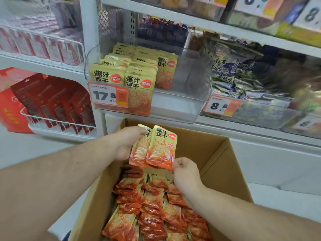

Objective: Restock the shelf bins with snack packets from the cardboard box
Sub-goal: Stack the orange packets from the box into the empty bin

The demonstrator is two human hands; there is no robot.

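Observation:
An open cardboard box point(218, 152) stands below the shelf, packed with several yellow-and-orange snack packets point(152, 206). Above it, my left hand point(125, 143) grips a small stack of the same packets point(156, 146), held upright. My right hand point(184, 173) pinches the lower right corner of the front packet. Straight above is a clear plastic shelf bin point(173, 101) with a 17.8 price tag. Rows of matching packets point(133, 70) fill its left side, while its right side is bare.
A neighbouring clear bin point(251, 80) on the right holds dark green and blue packets under an 8.8 tag. White wire racks point(57, 122) on the left hold red boxes. More shelves run above. White floor lies to the left of the box.

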